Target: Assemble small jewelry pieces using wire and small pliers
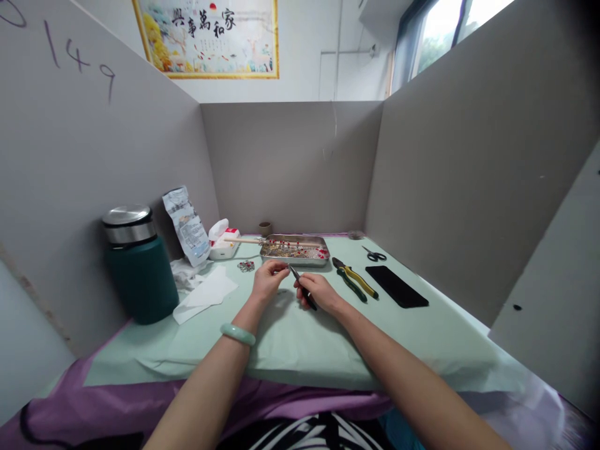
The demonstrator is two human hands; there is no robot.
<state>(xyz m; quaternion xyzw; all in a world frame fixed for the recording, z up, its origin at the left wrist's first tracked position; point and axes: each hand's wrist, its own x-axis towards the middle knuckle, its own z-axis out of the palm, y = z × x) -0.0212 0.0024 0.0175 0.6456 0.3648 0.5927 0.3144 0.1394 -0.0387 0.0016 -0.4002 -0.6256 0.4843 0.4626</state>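
My right hand [315, 291] is wrapped round a pair of dark-handled pliers [307, 296], their narrow tip pointing up and left. The tip meets the fingers of my left hand [269, 279], which are pinched together on something too small to make out. Both hands are just above the table, in front of a metal tray [296, 260] that holds many small red, silver and gold-coloured beads or parts. A thin wooden stick [244, 240] rests across the tray's left rim. Left of my left hand lies a small heap of red and silver pieces [245, 266].
At right are green-and-yellow pliers [355, 279], small black scissors [375, 255] and a black phone [396, 287]. A green flask [140, 275], a silvery pouch [187, 226], a tissue pack [225, 245] and white paper [206, 295] stand at left. Grey partitions [293, 169] enclose the table.
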